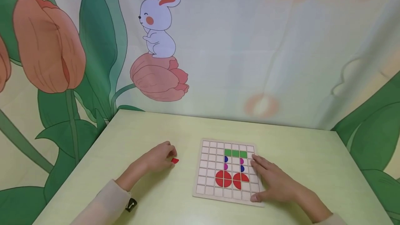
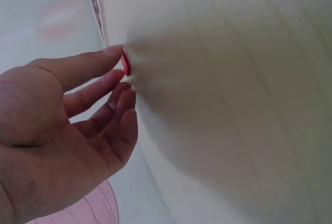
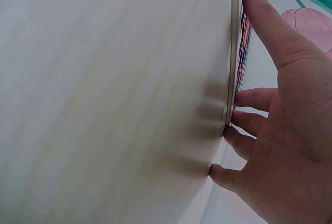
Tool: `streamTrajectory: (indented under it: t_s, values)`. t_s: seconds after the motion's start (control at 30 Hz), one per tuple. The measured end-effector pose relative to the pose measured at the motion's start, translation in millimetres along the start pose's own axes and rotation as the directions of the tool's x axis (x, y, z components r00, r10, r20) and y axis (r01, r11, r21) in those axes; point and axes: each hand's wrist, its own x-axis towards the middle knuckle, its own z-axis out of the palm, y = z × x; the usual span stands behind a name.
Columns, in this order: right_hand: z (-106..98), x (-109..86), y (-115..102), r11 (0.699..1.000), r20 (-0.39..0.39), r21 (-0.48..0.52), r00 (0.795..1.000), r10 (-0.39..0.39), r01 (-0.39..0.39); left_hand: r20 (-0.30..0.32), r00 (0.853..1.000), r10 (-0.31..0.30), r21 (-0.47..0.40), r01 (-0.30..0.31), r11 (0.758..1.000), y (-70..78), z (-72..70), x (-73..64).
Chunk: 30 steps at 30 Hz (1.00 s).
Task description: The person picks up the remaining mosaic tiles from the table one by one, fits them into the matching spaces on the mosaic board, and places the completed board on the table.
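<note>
My left hand (image 1: 160,157) is low over the table, left of the board. Its thumb and index finger pinch a small red piece (image 1: 175,160); the left wrist view shows that red piece (image 2: 126,64) edge-on between the fingertips. A square wooden grid board (image 1: 206,171) lies flat. My right hand (image 1: 278,183) rests along its right side, thumb on the near corner and fingertips at the right edge. On the board sit a row of green squares (image 1: 235,153), blue and magenta half-rounds, a full red circle (image 1: 223,178) and three quarters of another red circle (image 1: 240,180).
The pale table (image 1: 150,124) reaches back to a hanging cloth (image 1: 237,44) printed with a rabbit and tulips. A black clip-like thing (image 1: 131,204) is at the left sleeve (image 1: 106,200).
</note>
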Motion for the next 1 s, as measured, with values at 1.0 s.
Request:
streamTrajectory:
  t_s: [1.0]
  values:
    - [1.8,0.3,1.7,0.999,-0.014,-0.032,1.000,-0.024,0.023,-0.078,0.993,0.090,0.037,-0.087,0.995,23.9,16.5,27.4]
